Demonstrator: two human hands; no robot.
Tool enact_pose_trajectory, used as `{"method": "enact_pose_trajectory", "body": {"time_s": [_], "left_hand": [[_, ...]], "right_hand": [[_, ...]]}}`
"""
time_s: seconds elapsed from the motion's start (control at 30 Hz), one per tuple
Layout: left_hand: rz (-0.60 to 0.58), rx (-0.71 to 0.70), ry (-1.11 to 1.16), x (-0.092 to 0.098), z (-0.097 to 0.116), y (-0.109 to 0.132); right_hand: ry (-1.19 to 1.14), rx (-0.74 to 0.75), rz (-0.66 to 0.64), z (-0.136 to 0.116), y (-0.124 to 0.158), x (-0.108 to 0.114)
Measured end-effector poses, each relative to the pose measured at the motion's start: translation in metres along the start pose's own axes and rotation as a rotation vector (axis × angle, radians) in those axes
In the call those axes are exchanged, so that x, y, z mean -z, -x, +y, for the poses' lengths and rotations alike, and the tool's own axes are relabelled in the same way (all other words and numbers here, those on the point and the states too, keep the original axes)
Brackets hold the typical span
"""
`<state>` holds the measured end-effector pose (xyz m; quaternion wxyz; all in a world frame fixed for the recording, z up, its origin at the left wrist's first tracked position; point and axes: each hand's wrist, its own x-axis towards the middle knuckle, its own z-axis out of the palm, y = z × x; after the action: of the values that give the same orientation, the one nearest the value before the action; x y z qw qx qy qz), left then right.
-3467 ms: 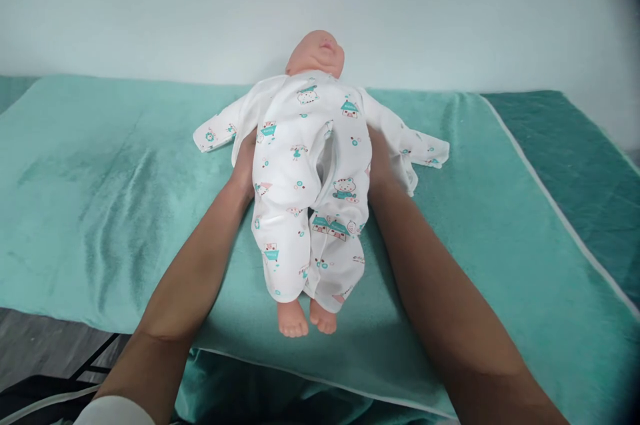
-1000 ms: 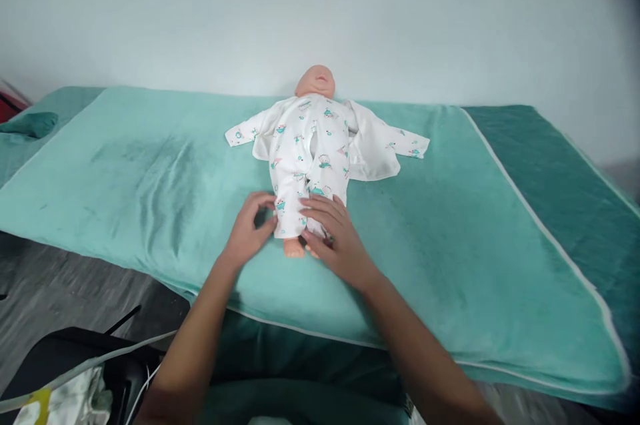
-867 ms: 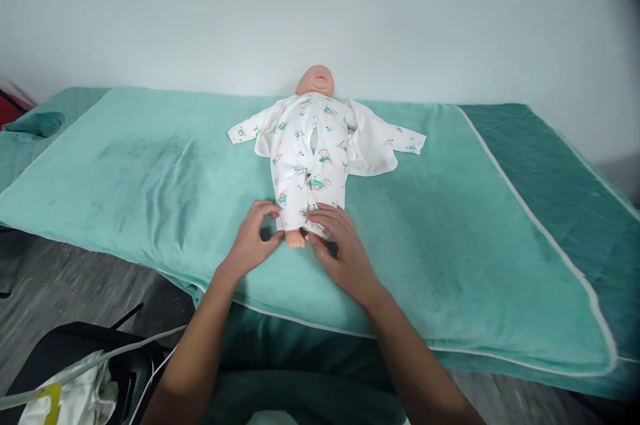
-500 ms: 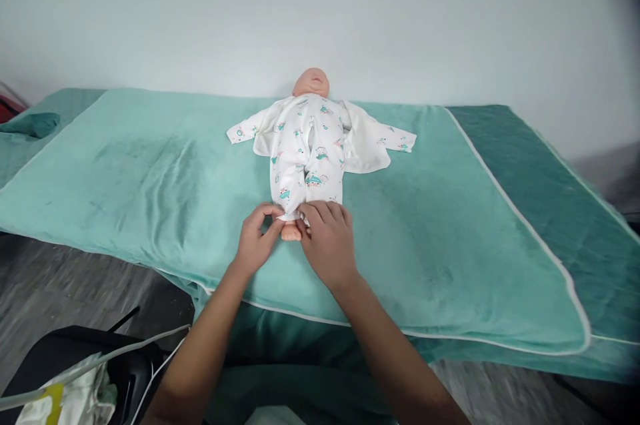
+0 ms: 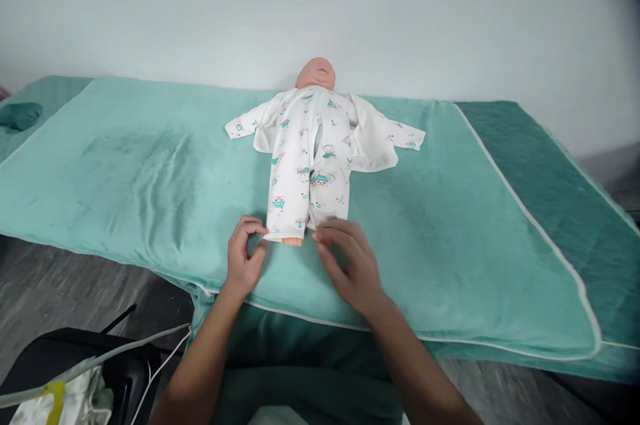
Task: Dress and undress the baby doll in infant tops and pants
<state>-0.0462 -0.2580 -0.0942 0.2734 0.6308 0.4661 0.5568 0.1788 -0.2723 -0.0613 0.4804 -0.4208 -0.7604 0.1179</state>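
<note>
A baby doll [image 5: 315,73] lies on its back on a teal blanket [image 5: 150,178], dressed in a white printed romper [image 5: 306,158] whose sleeves lie spread out empty. My left hand [image 5: 244,257] pinches the cuff of the romper's left leg between thumb and fingers. One bare doll foot [image 5: 292,241] peeks out beside that cuff. My right hand [image 5: 350,259] hovers just below the other leg cuff, fingers apart and slightly blurred, holding nothing that I can see.
The blanket covers a darker teal mattress [image 5: 560,151] against a pale wall. A teal bundle [image 5: 19,115] lies at far left. Below the near blanket edge at left are a black object [image 5: 65,358], a white cloth with a yellow tag [image 5: 55,401] and a white cable [image 5: 125,345].
Both hands drew back from the doll's torso to its feet. The romper legs now lie stretched down over the feet. My right hand came off the cuff and its fingers spread.
</note>
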Motion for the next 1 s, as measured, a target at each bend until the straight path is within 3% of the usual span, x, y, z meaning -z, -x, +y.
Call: {"method": "enact_pose_trajectory", "body": {"time_s": [0.1, 0.23, 0.37, 0.53, 0.8, 0.9, 1.0], "left_hand": [[-0.035, -0.079, 0.022, 0.001, 0.002, -0.003], [-0.094, -0.266, -0.179, -0.009, 0.013, -0.009], [-0.233, -0.403, -0.409, -0.023, 0.029, -0.015], [-0.378, -0.356, -0.565, -0.039, 0.037, -0.024], [-0.288, -0.377, -0.445, -0.054, 0.033, -0.025], [-0.217, -0.397, -0.304, -0.051, 0.034, -0.02], [-0.228, -0.4, -0.201, -0.042, 0.036, -0.017]], "right_hand": [[0.042, -0.149, 0.087, 0.018, 0.016, 0.005], [0.173, -0.326, 0.1, 0.031, 0.02, -0.003], [0.248, -0.283, 0.021, 0.032, 0.016, -0.011], [0.225, -0.252, -0.019, 0.03, 0.017, -0.008], [-0.195, -0.332, 0.124, 0.028, 0.023, 0.007], [-0.314, -0.285, 0.111, 0.027, 0.027, 0.012], [-0.388, -0.281, 0.092, 0.027, 0.029, 0.015]]}}
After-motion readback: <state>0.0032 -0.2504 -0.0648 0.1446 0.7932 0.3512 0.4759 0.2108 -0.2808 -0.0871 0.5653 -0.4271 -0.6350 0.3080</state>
